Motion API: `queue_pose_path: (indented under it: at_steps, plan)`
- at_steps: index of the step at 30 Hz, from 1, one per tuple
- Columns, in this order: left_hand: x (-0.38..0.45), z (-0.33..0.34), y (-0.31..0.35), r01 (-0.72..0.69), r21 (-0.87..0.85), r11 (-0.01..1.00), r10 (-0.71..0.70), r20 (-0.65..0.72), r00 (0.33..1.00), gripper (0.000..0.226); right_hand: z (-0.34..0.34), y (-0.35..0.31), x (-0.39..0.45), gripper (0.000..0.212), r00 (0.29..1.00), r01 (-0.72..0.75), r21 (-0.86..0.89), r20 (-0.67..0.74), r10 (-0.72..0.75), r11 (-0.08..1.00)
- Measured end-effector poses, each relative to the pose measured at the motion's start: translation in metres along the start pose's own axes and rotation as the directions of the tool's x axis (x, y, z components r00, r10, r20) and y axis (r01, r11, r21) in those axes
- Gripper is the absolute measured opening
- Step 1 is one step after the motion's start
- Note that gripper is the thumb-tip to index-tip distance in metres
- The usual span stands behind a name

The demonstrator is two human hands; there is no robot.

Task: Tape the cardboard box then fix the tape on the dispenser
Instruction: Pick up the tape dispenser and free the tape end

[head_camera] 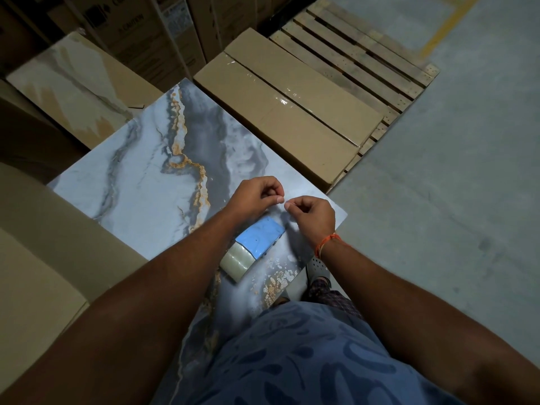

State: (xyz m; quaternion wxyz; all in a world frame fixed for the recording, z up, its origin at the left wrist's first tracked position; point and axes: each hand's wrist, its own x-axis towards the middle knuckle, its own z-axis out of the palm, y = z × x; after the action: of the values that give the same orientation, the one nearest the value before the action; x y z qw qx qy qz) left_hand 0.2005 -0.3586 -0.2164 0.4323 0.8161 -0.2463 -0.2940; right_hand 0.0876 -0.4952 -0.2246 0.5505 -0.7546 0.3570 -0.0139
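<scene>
A blue tape dispenser (261, 236) lies on a marbled blue-grey tile (152, 171), with a roll of clear tape (237, 261) at its near end. Just beyond the dispenser, my left hand (257, 197) and my right hand (312, 216) meet with thumbs and forefingers pinched together. Between the fingertips there seems to be the thin clear end of the tape, which is hard to make out. A long cardboard box (286, 112) with clear tape along its top seam lies on a wooden pallet (365, 54) beyond the tile.
Another marbled tile (67, 80) lies at the far left, and cartons are stacked along the back. A large cardboard piece (43, 244) sits at my left. Grey concrete floor (453, 171) with a yellow line spreads to the right. My sandalled foot (318, 267) shows beside the tile.
</scene>
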Motion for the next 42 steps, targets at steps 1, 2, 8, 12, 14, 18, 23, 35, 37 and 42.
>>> queue_pose_path:
  at_steps: [1, 2, 8, 12, 14, 18, 23, 35, 37, 42]
  plan:
    - [-0.001, 0.0, -0.001, 0.004, -0.043, 0.999, -0.002, 0.032, 0.999, 0.011, -0.001, 0.001, -0.001, 0.01, 1.0, 0.006, 0.016, 0.007, -0.006, 1.0]
    - [-0.001, -0.001, -0.001, 0.01, -0.074, 0.997, -0.005, 0.066, 0.998, 0.012, -0.001, 0.001, -0.002, 0.011, 1.0, 0.008, 0.029, 0.011, -0.009, 1.0]
    - [0.001, -0.006, -0.004, 0.025, -0.011, 1.0, -0.024, 0.111, 0.994, 0.005, -0.003, 0.002, -0.005, 0.011, 0.999, 0.02, 0.051, 0.043, -0.022, 0.998]
    - [-0.002, -0.006, -0.004, 0.016, -0.018, 1.0, -0.013, 0.121, 0.993, 0.005, -0.004, 0.002, -0.007, 0.012, 0.998, 0.027, 0.072, 0.056, -0.032, 0.997]
    - [-0.005, -0.007, -0.005, 0.021, -0.038, 0.999, -0.016, 0.118, 0.993, 0.005, -0.004, 0.0, -0.008, 0.013, 0.997, 0.038, 0.077, 0.061, -0.043, 0.996]
    - [-0.011, -0.011, -0.005, 0.037, -0.052, 0.998, -0.031, 0.119, 0.992, 0.006, -0.005, -0.002, -0.012, 0.01, 0.995, 0.056, 0.077, 0.078, -0.062, 0.995]
    - [-0.019, -0.017, -0.005, 0.067, -0.048, 0.997, -0.061, 0.117, 0.991, 0.007, -0.001, -0.005, -0.018, 0.006, 0.992, 0.062, 0.068, 0.102, -0.069, 0.996]
    - [-0.054, -0.025, 0.011, 0.7, -0.022, 0.714, -0.698, 0.063, 0.714, 0.043, 0.018, -0.002, -0.038, 0.005, 0.981, 0.086, -0.022, 0.179, -0.081, 0.996]
    - [-0.06, -0.025, 0.023, 0.742, -0.031, 0.67, -0.736, 0.11, 0.668, 0.038, 0.019, -0.002, -0.04, 0.006, 0.982, 0.086, -0.029, 0.174, -0.08, 0.996]
    - [-0.072, -0.027, 0.044, 0.784, 0.032, 0.62, -0.77, 0.219, 0.6, 0.03, 0.017, -0.003, -0.043, 0.011, 0.977, 0.126, -0.067, 0.18, -0.112, 0.99]
